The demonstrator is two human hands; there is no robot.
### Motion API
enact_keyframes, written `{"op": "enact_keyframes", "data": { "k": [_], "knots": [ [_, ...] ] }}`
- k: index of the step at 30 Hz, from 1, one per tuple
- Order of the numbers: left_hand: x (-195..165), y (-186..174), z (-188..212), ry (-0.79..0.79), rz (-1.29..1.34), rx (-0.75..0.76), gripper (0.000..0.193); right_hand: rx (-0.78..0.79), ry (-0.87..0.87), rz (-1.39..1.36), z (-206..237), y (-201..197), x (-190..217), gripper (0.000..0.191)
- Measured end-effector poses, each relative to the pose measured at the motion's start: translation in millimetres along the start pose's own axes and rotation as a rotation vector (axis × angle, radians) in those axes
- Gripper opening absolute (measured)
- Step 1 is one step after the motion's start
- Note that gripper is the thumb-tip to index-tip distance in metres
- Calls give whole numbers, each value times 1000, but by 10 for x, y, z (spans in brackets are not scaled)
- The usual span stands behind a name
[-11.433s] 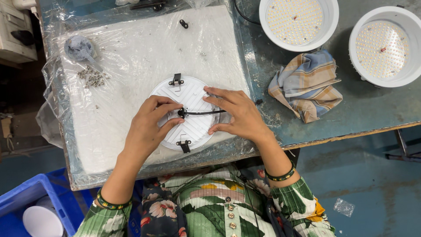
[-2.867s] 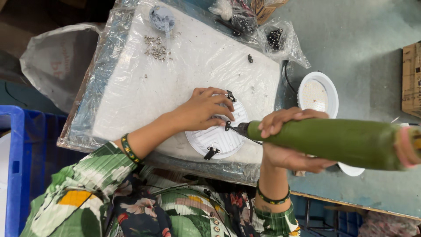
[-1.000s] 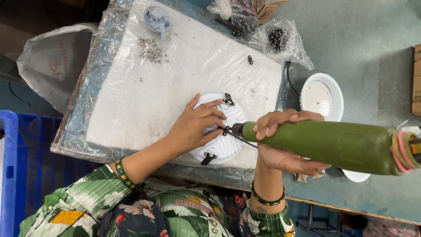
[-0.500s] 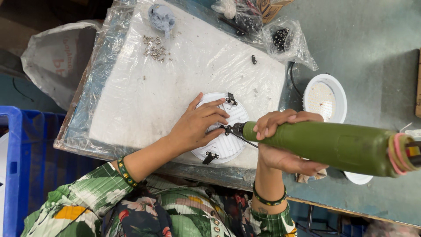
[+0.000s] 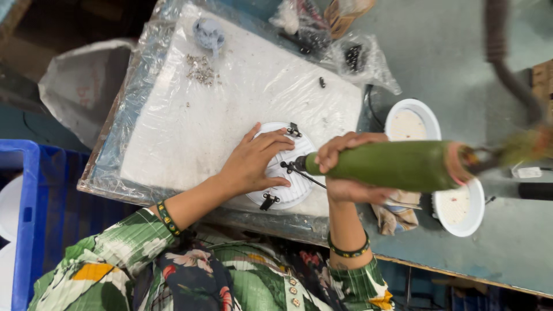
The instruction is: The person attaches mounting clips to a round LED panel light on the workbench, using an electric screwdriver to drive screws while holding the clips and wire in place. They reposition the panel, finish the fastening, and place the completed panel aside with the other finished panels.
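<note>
A round white lamp housing (image 5: 291, 187) with black spring clips lies on a white foam pad (image 5: 230, 109) wrapped in clear plastic. My left hand (image 5: 253, 164) rests flat on the housing, fingers spread, pressing it down. My right hand (image 5: 345, 175) grips a thick green powered screwdriver (image 5: 386, 166) held sideways. Its black tip touches the housing's centre, just beyond my left fingertips. A dark cable runs from the tool's rear up to the right.
Two round white lamp units (image 5: 410, 120) (image 5: 461, 210) sit on the grey-green table at right, with a checked cloth (image 5: 397, 217) between them. Loose screws (image 5: 200, 69) and plastic bags of parts (image 5: 357, 57) lie at the pad's far end. A blue crate (image 5: 26, 219) stands at left.
Eleven seconds ago both hands fitted a black wire on the housing. My right hand has since taken the green screwdriver and brought its tip to the housing's centre; little moved in the last second.
</note>
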State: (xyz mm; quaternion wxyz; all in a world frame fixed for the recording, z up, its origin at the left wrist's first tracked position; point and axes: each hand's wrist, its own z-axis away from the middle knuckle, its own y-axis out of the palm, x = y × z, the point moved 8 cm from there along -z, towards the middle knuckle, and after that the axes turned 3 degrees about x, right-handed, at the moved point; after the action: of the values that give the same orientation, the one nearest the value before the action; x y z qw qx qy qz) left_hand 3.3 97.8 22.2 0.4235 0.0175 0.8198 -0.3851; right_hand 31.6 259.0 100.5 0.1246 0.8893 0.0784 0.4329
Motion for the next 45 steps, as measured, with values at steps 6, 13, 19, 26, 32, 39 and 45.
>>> {"op": "enact_keyframes", "data": {
  "k": [6,13,19,26,32,39,45],
  "knots": [
    [-59,-3,99,44,-4,-43,72,-3,128,-190,-48,49,55,84],
    [-44,-1,140,62,1,-83,67,101,71,-173,-49,-59,210,86],
    [-68,-6,126,53,-5,-57,57,42,99,-92,58,-117,253,82],
    [-82,-9,113,47,-2,-52,51,32,182,-153,47,-60,195,82],
    [-77,-15,121,36,-1,-60,49,-46,138,-241,-5,-86,-46,82],
    [-60,-5,121,42,-33,-49,40,-77,135,-216,0,-170,-152,84],
    [-56,-12,107,41,-43,-46,40,-84,85,-211,-18,-154,-110,86]
  ]
}}
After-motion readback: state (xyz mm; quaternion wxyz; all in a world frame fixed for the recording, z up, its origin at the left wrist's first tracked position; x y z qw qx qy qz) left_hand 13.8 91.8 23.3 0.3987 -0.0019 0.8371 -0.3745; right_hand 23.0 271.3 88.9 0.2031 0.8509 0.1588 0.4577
